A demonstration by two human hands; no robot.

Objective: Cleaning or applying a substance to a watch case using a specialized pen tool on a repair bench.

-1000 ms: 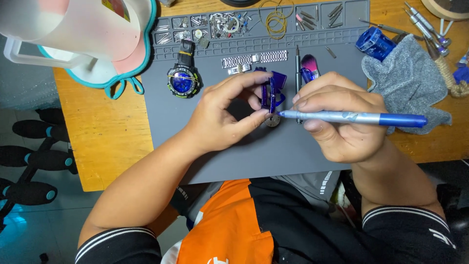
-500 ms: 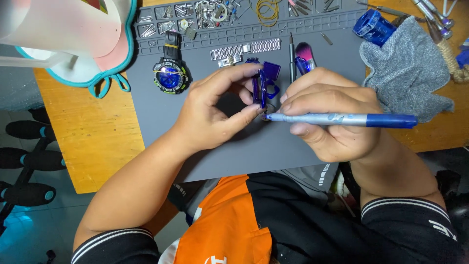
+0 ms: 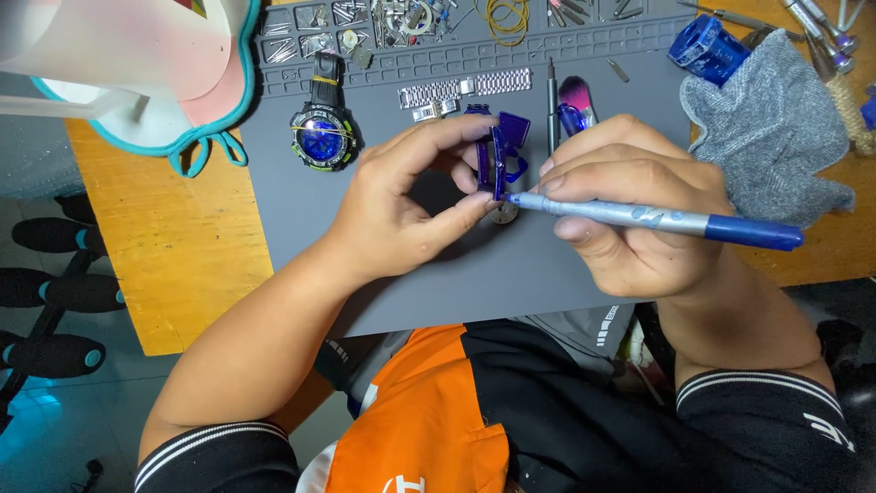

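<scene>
My left hand [image 3: 406,205] pinches a small blue plastic holder [image 3: 500,157] between thumb and fingers, keeping it upright on the grey work mat [image 3: 474,274]. A small round metal part [image 3: 504,214] sits just under the holder. My right hand [image 3: 630,210] grips a long tool with a silver shaft and blue end [image 3: 657,219], lying nearly level, its tip touching the holder's lower edge.
A black wristwatch with a blue dial [image 3: 321,132] lies left of my hands. A metal bracelet [image 3: 465,87], a screwdriver [image 3: 551,105] and a pink brush [image 3: 577,96] lie behind them. A grey cloth [image 3: 771,137] and a blue cap [image 3: 707,46] are at right. Trays of small parts [image 3: 401,23] line the mat's far edge.
The view has shifted slightly. Both hands stay on the holder, and the tool tip has settled against its lower edge.
</scene>
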